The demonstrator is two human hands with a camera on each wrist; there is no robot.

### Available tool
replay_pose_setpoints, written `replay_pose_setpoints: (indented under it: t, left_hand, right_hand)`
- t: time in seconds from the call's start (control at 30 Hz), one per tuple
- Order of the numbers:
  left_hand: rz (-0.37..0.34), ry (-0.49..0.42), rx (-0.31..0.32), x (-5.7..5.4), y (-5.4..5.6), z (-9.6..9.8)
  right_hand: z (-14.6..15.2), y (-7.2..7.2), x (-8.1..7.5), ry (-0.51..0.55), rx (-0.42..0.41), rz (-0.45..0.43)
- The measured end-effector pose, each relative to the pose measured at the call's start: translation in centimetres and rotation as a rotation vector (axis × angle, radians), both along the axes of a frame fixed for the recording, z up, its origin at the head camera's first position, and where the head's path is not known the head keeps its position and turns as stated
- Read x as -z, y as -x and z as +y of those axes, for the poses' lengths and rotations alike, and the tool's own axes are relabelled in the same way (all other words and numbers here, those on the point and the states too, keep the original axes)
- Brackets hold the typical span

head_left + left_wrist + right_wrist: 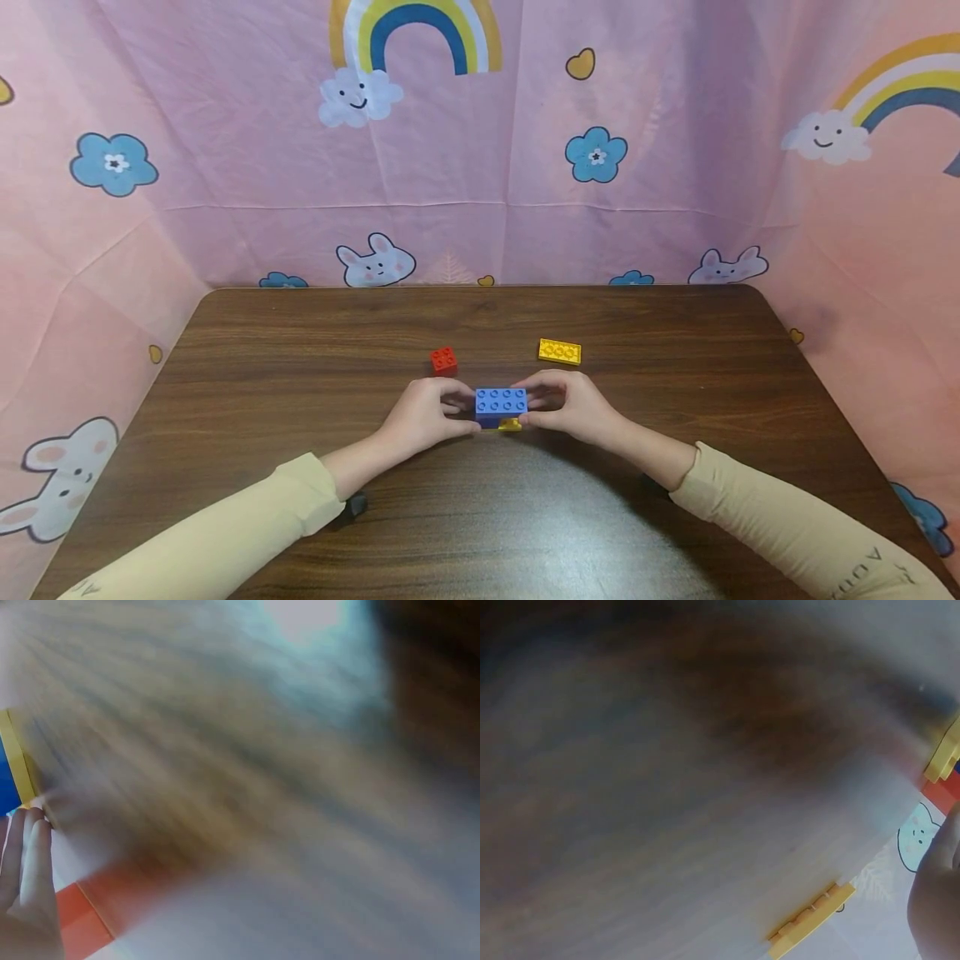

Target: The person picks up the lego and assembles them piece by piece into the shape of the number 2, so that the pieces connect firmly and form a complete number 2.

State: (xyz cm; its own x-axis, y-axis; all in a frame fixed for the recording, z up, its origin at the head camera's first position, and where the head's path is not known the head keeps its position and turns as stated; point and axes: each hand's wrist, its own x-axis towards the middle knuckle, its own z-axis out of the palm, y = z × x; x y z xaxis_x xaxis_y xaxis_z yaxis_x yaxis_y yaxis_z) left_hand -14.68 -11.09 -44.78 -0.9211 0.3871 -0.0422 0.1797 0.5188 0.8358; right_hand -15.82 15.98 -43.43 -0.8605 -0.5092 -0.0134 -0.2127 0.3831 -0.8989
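A blue building brick [501,402] with two rows of studs is held level between both hands, above a yellow studded piece [511,424] that shows below its right half. My left hand [427,410] grips the left end of the blue brick, thumb at the near side and fingers behind. From the opposite side my right hand [576,410] holds the right end in the same way. In the left wrist view, the yellow piece [18,759] lies against the blue brick [6,787], at the fingertips of the left hand [28,889].
A small red brick [444,361] stands just behind the left hand. Behind the right hand lies a yellow plate [559,352], its hollow underside up. The brown wooden table [300,342] meets a pink patterned cloth [465,167] at its back and sides.
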Motion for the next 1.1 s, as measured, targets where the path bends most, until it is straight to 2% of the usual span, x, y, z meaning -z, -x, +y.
replay_pose_setpoints:
  t: [0.37,0.6,0.87,1.1]
  left_hand:
    - [0.071,0.026,-0.048,-0.1,0.1,-1.6]
    - [0.051,0.034,-0.085,-0.1,0.4,-2.8]
    - [0.041,0.042,-0.1,-0.3,0.8,-4.0]
    - [0.04,0.058,-0.134,-0.1,1.3,-4.8]
  right_hand:
    - [0.2,0.0,-0.1,-0.009,0.008,-0.008]
    - [0.4,0.0,-0.2,-0.001,0.006,-0.02]
    - [0.5,0.2,-0.3,-0.005,0.0,-0.014]
    - [0.8,-0.1,-0.3,-0.026,-0.001,-0.023]
